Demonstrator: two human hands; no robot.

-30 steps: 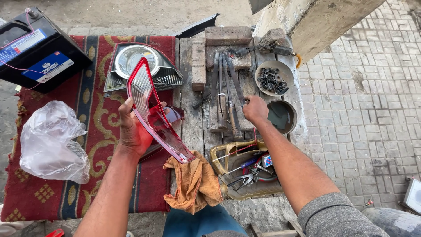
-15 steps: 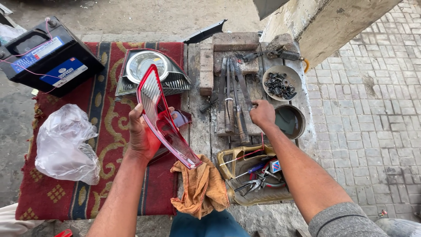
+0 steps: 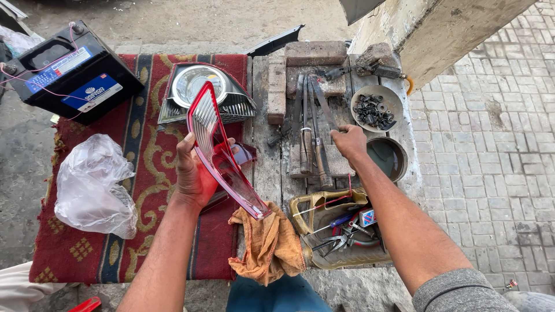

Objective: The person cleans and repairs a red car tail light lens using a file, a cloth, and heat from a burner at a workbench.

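Note:
My left hand (image 3: 193,170) grips a long red and clear tail-light lens (image 3: 217,147), held on edge above the red patterned carpet (image 3: 136,144). My right hand (image 3: 350,141) reaches over a row of long metal files and tools (image 3: 312,136) lying on the wooden bench top; its fingers rest on them, and whether it holds one is unclear. A chrome headlight housing (image 3: 202,86) lies just beyond the lens.
A black car battery (image 3: 72,72) sits far left, a crumpled clear plastic bag (image 3: 95,185) near left. Bricks (image 3: 315,55), a dish of nuts (image 3: 376,110), a dark bowl (image 3: 387,156), a cut yellow container of pliers and screwdrivers (image 3: 338,234) and an orange rag (image 3: 269,245) crowd the bench.
The view has shifted slightly. My right hand stays on the files; my left hand keeps the lens raised at about the same tilt.

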